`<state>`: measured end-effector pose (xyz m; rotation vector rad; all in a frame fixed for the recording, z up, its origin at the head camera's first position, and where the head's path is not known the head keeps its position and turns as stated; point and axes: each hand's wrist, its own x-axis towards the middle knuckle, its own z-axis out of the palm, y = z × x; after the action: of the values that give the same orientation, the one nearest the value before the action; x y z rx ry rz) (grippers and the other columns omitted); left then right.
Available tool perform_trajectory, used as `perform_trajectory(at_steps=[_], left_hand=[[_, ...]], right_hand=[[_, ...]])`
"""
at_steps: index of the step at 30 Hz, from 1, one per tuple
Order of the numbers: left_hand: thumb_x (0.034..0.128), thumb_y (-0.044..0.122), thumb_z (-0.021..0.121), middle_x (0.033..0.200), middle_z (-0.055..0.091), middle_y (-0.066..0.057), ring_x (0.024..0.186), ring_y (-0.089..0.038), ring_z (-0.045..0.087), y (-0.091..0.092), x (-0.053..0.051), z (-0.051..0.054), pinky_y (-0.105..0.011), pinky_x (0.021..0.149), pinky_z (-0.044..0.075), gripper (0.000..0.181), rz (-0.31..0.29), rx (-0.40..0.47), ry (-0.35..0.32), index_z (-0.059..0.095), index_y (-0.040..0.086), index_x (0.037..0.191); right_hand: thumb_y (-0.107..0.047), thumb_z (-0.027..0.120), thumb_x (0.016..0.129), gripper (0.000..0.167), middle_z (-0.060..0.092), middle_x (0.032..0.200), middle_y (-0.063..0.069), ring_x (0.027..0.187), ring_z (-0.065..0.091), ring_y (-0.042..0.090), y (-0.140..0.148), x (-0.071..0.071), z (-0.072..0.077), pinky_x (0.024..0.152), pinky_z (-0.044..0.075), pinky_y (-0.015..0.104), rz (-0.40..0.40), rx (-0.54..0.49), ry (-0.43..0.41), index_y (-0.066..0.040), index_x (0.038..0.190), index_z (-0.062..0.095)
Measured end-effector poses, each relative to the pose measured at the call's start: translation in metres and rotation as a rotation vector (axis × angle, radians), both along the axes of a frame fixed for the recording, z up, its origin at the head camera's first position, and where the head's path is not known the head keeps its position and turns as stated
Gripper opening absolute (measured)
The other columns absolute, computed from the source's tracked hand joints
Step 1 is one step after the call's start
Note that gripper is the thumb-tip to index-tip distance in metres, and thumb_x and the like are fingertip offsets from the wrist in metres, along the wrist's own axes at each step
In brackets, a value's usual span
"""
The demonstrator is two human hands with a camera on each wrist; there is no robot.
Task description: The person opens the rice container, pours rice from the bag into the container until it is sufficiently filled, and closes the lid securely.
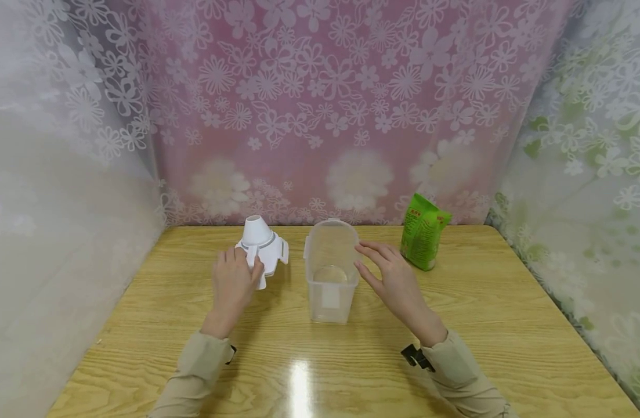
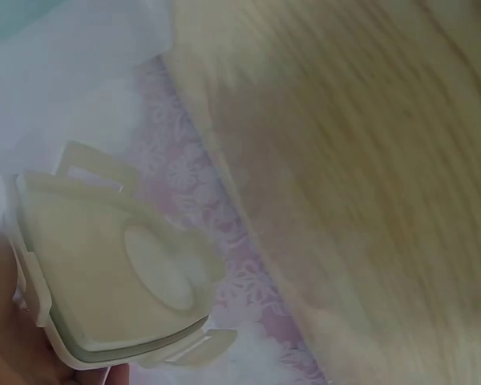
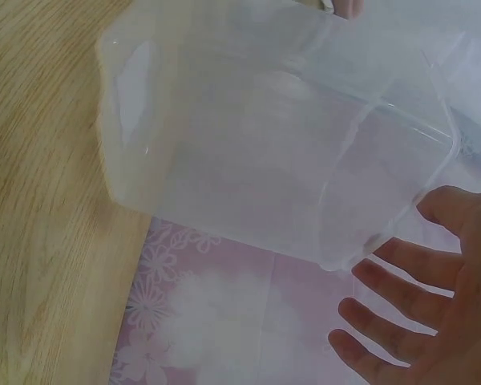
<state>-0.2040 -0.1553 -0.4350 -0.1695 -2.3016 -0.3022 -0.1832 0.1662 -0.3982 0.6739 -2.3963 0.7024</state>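
Note:
A white lid with a cone-shaped spout (image 1: 257, 232) is gripped by the left hand (image 1: 233, 280) at its near left edge, held up off the table. In the left wrist view the lid's underside (image 2: 104, 265) shows, with side clips standing out. To its right, a clear plastic container (image 1: 330, 302) stands upright and open at the top. The right hand (image 1: 398, 284) is at the container's right rim, fingers spread and relaxed. In the right wrist view the fingertips of that hand (image 3: 433, 297) are at the container's rim (image 3: 453, 148); whether they touch it is unclear.
A green packet (image 1: 422, 235) stands at the back right of the wooden table (image 1: 487, 313). Floral curtains (image 1: 340, 116) hang behind the table and along both sides.

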Motion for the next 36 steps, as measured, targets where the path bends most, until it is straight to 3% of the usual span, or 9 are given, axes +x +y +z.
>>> perform_trajectory(at_steps=[3, 7, 11, 14, 26, 32, 36], left_hand=[[0.0904, 0.027, 0.059, 0.076, 0.058, -0.022, 0.070, -0.039, 0.053, -0.003, -0.003, -0.008, -0.046, 0.058, 0.046, 0.036, 0.009, -0.051, -0.042, 0.055, -0.007, 0.079], [0.0896, 0.026, 0.062, 0.076, 0.057, -0.021, 0.070, -0.037, 0.052, -0.005, -0.006, -0.017, -0.044, 0.060, 0.046, 0.035, 0.011, -0.084, -0.050, 0.056, -0.007, 0.079], [0.0882, 0.025, 0.064, 0.075, 0.055, -0.020, 0.069, -0.037, 0.052, -0.006, -0.006, -0.021, -0.044, 0.060, 0.045, 0.034, 0.011, -0.085, -0.035, 0.054, -0.005, 0.076], [0.0884, 0.024, 0.065, 0.076, 0.055, -0.021, 0.071, -0.039, 0.054, -0.007, -0.005, -0.022, -0.046, 0.062, 0.046, 0.033, 0.016, -0.072, -0.061, 0.054, -0.006, 0.077], [0.0936, 0.025, 0.066, 0.084, 0.062, -0.025, 0.080, -0.042, 0.061, -0.004, 0.004, -0.024, -0.051, 0.069, 0.052, 0.036, 0.030, -0.117, -0.385, 0.060, -0.010, 0.084], [0.0940, 0.026, 0.066, 0.085, 0.061, -0.024, 0.083, -0.041, 0.061, -0.004, 0.006, -0.027, -0.052, 0.072, 0.054, 0.037, 0.018, -0.110, -0.454, 0.061, -0.010, 0.087], [0.0935, 0.027, 0.068, 0.084, 0.061, -0.023, 0.081, -0.040, 0.060, -0.004, 0.006, -0.026, -0.051, 0.069, 0.054, 0.038, 0.005, -0.114, -0.455, 0.060, -0.010, 0.086]], right_hand=[[-0.021, 0.073, 0.094, 0.038, 0.066, 0.130, 0.012, 0.118, 0.059, 0.035, 0.000, -0.001, 0.000, 0.093, 0.053, 0.051, 0.005, -0.002, 0.003, -0.004, 0.128, 0.069], [-0.020, 0.074, 0.094, 0.037, 0.066, 0.129, 0.012, 0.118, 0.060, 0.035, 0.001, -0.001, -0.001, 0.092, 0.054, 0.051, 0.012, -0.003, 0.016, -0.005, 0.128, 0.070], [-0.020, 0.074, 0.094, 0.037, 0.066, 0.129, 0.012, 0.118, 0.060, 0.035, 0.001, -0.001, -0.002, 0.093, 0.054, 0.051, 0.015, -0.002, 0.023, -0.005, 0.128, 0.070], [-0.020, 0.074, 0.094, 0.037, 0.066, 0.129, 0.013, 0.118, 0.060, 0.035, 0.001, -0.001, -0.002, 0.093, 0.054, 0.051, 0.019, -0.001, 0.026, -0.004, 0.128, 0.070], [-0.019, 0.073, 0.094, 0.037, 0.066, 0.129, 0.014, 0.116, 0.060, 0.036, 0.002, -0.002, -0.001, 0.093, 0.053, 0.051, 0.030, 0.000, 0.023, -0.003, 0.128, 0.069], [-0.019, 0.074, 0.094, 0.038, 0.066, 0.130, 0.014, 0.117, 0.060, 0.036, 0.001, -0.001, -0.001, 0.094, 0.053, 0.051, 0.031, 0.000, 0.022, -0.003, 0.128, 0.069], [-0.019, 0.074, 0.094, 0.038, 0.066, 0.129, 0.013, 0.116, 0.060, 0.035, 0.001, -0.001, 0.000, 0.094, 0.053, 0.051, 0.028, -0.003, 0.026, -0.003, 0.128, 0.069]])
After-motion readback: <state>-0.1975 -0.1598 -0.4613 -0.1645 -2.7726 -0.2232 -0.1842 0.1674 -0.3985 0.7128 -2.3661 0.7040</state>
